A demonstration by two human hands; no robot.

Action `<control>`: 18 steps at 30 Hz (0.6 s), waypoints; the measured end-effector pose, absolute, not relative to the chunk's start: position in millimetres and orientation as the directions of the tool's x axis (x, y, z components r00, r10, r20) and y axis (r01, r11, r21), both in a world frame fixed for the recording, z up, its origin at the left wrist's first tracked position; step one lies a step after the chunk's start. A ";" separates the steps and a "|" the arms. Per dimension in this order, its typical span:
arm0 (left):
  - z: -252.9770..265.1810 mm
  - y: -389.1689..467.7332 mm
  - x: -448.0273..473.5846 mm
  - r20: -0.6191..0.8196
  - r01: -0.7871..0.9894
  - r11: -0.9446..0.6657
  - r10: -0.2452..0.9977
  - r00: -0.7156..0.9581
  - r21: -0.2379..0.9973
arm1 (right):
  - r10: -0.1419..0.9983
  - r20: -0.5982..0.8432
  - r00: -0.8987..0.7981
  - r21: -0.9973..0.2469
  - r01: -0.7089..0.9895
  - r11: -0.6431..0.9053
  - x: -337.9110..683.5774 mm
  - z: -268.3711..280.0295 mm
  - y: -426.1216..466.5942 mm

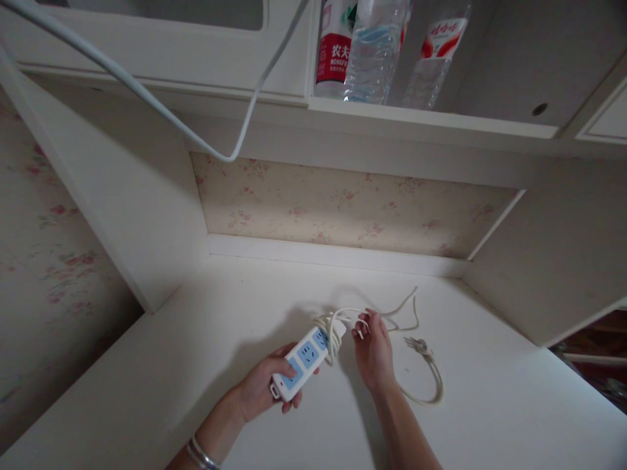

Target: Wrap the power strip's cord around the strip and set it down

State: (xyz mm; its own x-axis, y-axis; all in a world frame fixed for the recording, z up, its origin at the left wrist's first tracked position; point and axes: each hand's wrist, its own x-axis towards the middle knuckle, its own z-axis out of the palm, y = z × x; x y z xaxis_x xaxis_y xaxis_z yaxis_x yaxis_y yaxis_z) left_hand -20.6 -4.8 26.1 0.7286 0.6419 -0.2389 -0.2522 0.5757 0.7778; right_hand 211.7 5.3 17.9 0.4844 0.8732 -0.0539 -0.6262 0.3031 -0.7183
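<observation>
My left hand (268, 382) grips the lower end of a white power strip (309, 356) with blue socket faces, thumb on top and fingers underneath. Several loops of its cream cord (334, 336) are wound around the strip's far end. Just right of it, my right hand (373, 343) pinches the cord between thumb and fingers, palm turned inward. From there the cord runs out to a bent loop on the desk and curves back near my right wrist. Its plug (418, 347) lies on the white surface, prongs pointing left.
The white desk (274, 287) is enclosed by side panels and a flowered back wall. Plastic bottles (375, 52) stand on the shelf above at upper right. A thick white cable or rod (230, 156) hangs across the upper left. Dark shelving shows at the far right.
</observation>
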 end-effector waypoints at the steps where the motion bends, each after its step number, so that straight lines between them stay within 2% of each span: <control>1: 27.0 -3.9 -19.9 -0.256 -0.265 0.576 0.666 0.701 0.773 | 0.861 -0.050 0.506 -0.698 -0.634 0.332 213.7 17.8 5.5; 4: 30.4 -1.5 -20.2 -0.290 -0.340 0.566 0.746 0.600 0.751 | 0.860 -0.072 0.505 -0.669 -0.664 0.334 212.3 16.4 5.8; 8: 32.0 0.5 -25.1 -0.262 -0.472 0.528 0.814 0.519 0.706 | 0.928 -0.138 0.345 -0.739 -0.660 0.135 197.4 15.0 4.4; 11: 28.2 0.7 -28.0 -0.230 -0.515 0.542 0.804 0.549 0.664 | 0.976 -0.188 0.114 -0.708 -0.704 -0.054 185.4 16.1 1.8; 13: 24.4 0.7 -28.2 -0.199 -0.519 0.561 0.779 0.594 0.645 | 0.973 -0.231 0.020 -0.661 -0.737 -0.142 180.5 16.5 0.3; 16: 19.9 1.6 -28.1 -0.148 -0.505 0.582 0.736 0.660 0.637 | 0.958 -0.285 0.017 -0.624 -0.762 -0.172 178.9 15.4 -0.4; 18: 18.8 2.6 -29.0 -0.116 -0.496 0.586 0.712 0.692 0.641 | 0.959 -0.278 0.053 -0.622 -0.771 -0.138 180.9 13.7 0.3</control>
